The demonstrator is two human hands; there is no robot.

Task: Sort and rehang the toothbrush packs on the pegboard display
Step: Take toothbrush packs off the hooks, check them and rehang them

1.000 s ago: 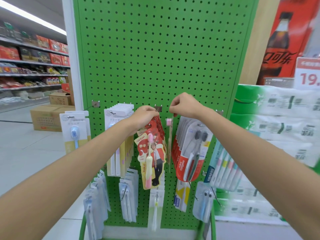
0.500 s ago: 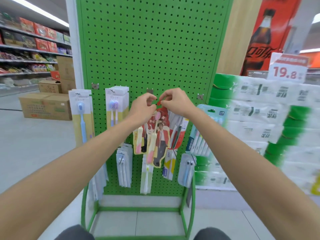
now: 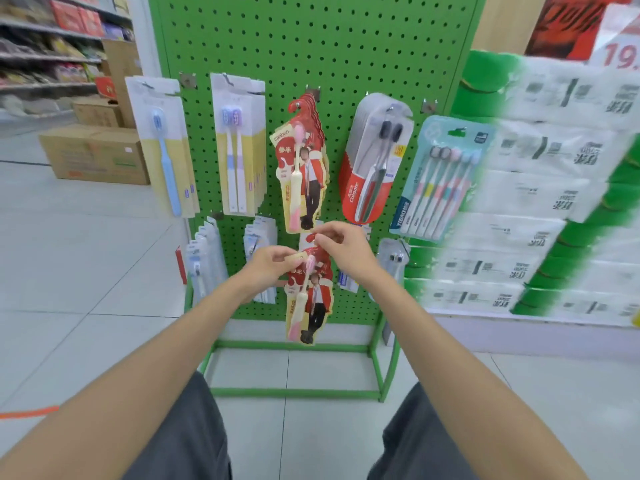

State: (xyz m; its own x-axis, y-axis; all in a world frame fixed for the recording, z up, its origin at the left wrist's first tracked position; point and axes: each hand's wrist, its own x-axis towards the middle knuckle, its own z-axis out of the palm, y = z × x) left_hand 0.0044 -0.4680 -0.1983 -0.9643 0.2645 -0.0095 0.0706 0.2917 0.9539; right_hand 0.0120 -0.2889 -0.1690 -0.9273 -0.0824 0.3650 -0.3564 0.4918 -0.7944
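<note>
A green pegboard (image 3: pixel 311 46) carries hanging toothbrush packs. On its middle hook hangs a stack of red packs (image 3: pixel 303 168) with a pink brush. Below that stack I hold one matching red pack (image 3: pixel 308 299) away from the board. My left hand (image 3: pixel 268 263) pinches its upper left edge. My right hand (image 3: pixel 343 247) pinches its red hanger tab at the top. Other packs hang alongside: a blue single brush (image 3: pixel 162 147), a twin pack (image 3: pixel 239 143), a red Colgate pack (image 3: pixel 375 157) and a multi-brush pack (image 3: pixel 440 174).
Smaller clear packs (image 3: pixel 204 258) hang on the lower row. The green stand frame (image 3: pixel 294 393) sits on the tiled floor. Stacked tissue bales (image 3: pixel 540 202) fill the right. Cardboard boxes (image 3: pixel 93 154) and store shelves (image 3: pixel 52 57) lie to the left.
Both hands came down from the middle hook with one red pack, which now hangs free below the stack. The view has pulled back and tilted down, showing my legs.
</note>
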